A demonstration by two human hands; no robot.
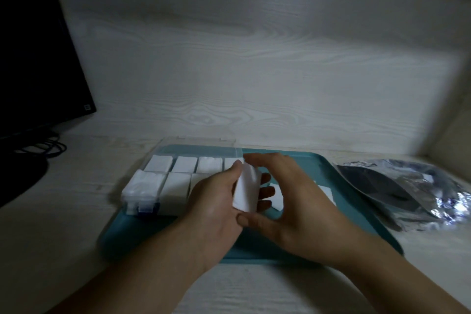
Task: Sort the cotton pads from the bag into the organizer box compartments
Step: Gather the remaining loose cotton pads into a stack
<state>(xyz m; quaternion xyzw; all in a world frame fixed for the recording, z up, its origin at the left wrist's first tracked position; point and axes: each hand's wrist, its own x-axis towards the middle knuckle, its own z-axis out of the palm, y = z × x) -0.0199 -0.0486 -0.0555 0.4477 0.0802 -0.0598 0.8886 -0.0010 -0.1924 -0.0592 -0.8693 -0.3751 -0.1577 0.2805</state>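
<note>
Holding a stack of cotton pads [246, 190] in my left hand [216, 208] while my right hand [285, 194] is cupping loosely beside it, gripping nothing — I'm judging the next move calls for seating it in the organizer box [163, 181] at ten o'clock — an unfilled compartment.

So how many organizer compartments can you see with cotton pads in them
6 visible in the organizer box: four in the back row, two front left. The left hand hides others.
</note>
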